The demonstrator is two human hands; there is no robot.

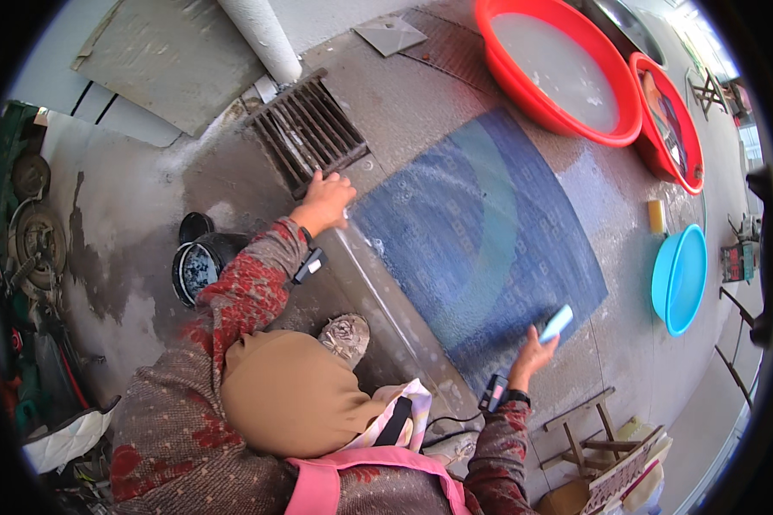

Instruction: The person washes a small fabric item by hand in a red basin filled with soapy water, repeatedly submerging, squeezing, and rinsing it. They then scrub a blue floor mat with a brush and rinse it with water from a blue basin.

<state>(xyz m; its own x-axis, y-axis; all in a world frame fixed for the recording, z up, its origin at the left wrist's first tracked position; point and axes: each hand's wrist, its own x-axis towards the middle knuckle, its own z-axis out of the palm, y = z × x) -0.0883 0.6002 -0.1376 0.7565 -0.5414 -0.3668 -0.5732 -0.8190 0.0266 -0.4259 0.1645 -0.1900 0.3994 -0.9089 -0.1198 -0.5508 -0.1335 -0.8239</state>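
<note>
A wet blue mat or rug (438, 212) with a pale green curved band lies flat on the floor before me. My right hand (533, 355) holds a light blue scrubbing brush (556, 323) over the mat's near right part; whether its bristles touch the mat is hard to tell. At the mat's left corner, my left hand (327, 201) has its fingers spread beside a metal drain grate (312, 129). Nothing shows in that hand, though its underside is hidden.
Beyond the mat stand a red basin (563, 71) of cloudy water and another red basin (670, 122) holding cloth. A turquoise basin (679, 280) and a yellow sponge (657, 216) are at the right. A black bucket (196, 267) stands left, a wooden stool (592, 444) lower right.
</note>
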